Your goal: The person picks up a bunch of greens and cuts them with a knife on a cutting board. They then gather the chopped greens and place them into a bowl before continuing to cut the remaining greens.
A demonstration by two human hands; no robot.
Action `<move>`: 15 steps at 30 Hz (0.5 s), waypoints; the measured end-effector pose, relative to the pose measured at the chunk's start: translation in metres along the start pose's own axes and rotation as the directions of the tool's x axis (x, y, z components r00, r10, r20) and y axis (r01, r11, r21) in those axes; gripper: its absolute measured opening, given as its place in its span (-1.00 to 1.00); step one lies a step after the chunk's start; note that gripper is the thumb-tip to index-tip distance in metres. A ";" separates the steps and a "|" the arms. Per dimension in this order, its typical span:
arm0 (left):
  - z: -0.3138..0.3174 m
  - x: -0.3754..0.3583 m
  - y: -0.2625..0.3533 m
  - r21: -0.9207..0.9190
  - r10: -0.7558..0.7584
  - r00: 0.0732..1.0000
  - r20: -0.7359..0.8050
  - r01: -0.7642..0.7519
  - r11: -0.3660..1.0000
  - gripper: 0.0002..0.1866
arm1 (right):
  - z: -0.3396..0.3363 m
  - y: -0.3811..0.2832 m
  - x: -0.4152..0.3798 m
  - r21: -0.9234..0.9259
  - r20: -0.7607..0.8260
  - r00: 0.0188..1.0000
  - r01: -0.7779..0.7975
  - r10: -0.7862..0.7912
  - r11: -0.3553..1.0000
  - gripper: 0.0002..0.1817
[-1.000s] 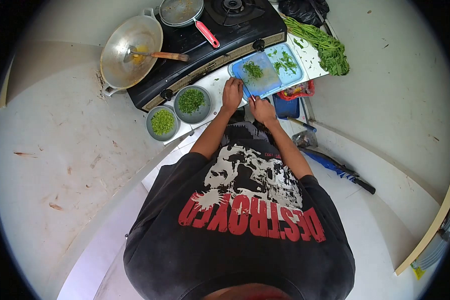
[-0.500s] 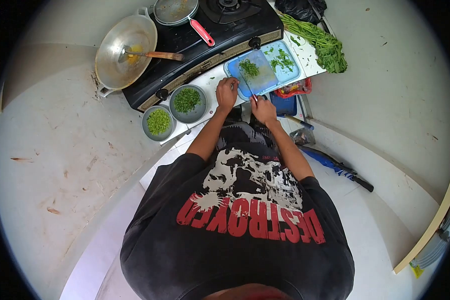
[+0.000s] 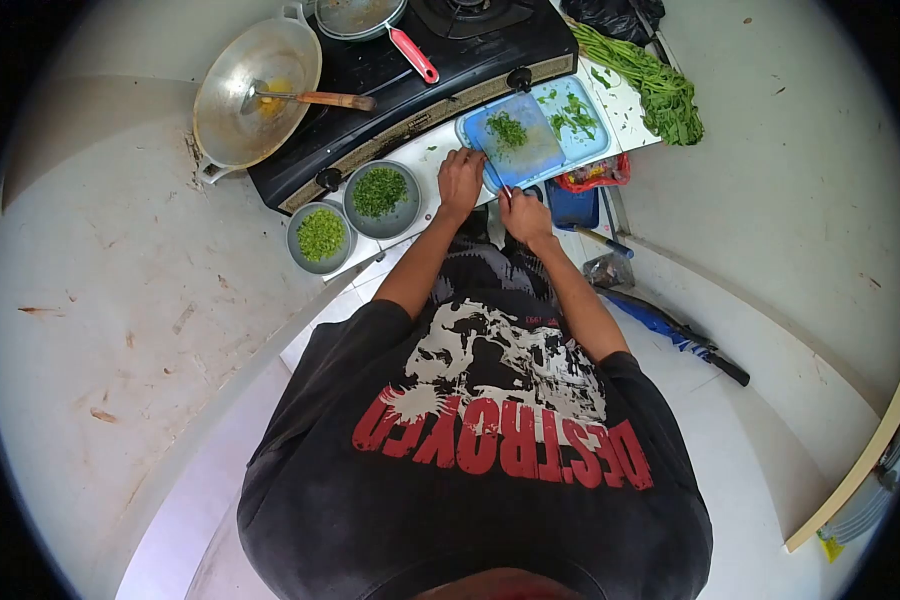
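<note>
A knife (image 3: 498, 175) is gripped by its handle in my right hand (image 3: 525, 216), at the near edge of a blue cutting board (image 3: 540, 150). Its blade slants up and left toward my left hand (image 3: 460, 182), whose fingers reach forward beside the tip. Whether they touch the blade is too small to tell. Chopped greens (image 3: 507, 130) lie in a small heap on the board, just beyond the blade. The board rests on a light blue tray (image 3: 602, 140), with loose leaf pieces (image 3: 575, 115) on the tray's right part.
Two grey bowls of chopped greens, a larger (image 3: 398, 220) and a smaller (image 3: 295, 250), stand left. Behind is a black stove (image 3: 370, 130) with a wok (image 3: 225, 120) and a red-handled pan (image 3: 413, 55). Leafy stalks (image 3: 660, 95) lie right, above a red basket (image 3: 595, 177).
My left hand has shifted slightly right, its fingers now closer to the knife blade. My right hand keeps hold of the knife. The whole view has moved a little.
</note>
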State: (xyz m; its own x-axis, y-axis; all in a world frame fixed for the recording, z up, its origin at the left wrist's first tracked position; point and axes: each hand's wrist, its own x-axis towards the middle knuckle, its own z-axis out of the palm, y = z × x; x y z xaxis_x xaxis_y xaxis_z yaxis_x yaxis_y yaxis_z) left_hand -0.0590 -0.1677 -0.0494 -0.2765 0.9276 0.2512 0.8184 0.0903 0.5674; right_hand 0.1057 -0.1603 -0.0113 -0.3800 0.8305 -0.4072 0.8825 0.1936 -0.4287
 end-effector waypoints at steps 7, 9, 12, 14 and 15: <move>-0.005 0.002 -0.002 0.025 0.058 0.998 0.006 -0.058 0.998 -0.91 | 0.004 -0.004 0.011 -0.006 -0.034 0.999 0.011 -0.011 1.000 -0.48; -0.005 0.002 0.000 -0.049 -0.017 1.000 0.002 0.017 0.999 -0.92 | 0.004 0.002 0.004 -0.006 -0.030 1.000 0.010 -0.010 1.000 -0.48; -0.004 0.004 0.004 -0.117 -0.132 0.991 0.023 0.134 0.984 -0.93 | 0.004 0.008 -0.003 0.014 -0.040 0.998 -0.052 0.053 0.999 -0.48; -0.004 0.005 0.006 -0.142 -0.181 0.983 0.043 0.185 0.972 -0.93 | 0.002 0.010 -0.003 0.034 -0.051 0.997 -0.049 0.051 0.998 -0.46; -0.003 0.006 0.004 -0.152 -0.188 0.981 0.051 0.194 0.969 -0.93 | 0.001 0.010 -0.003 0.045 -0.057 0.997 -0.047 0.050 0.998 -0.45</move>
State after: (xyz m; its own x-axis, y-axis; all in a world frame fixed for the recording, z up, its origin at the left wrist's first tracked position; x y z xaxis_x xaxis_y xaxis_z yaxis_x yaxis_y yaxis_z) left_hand -0.0588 -0.1628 -0.0427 -0.3999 0.9111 0.0997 0.6631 0.2125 0.7177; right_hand 0.1152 -0.1614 -0.0149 -0.3193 0.8676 -0.3813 0.8860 0.1305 -0.4449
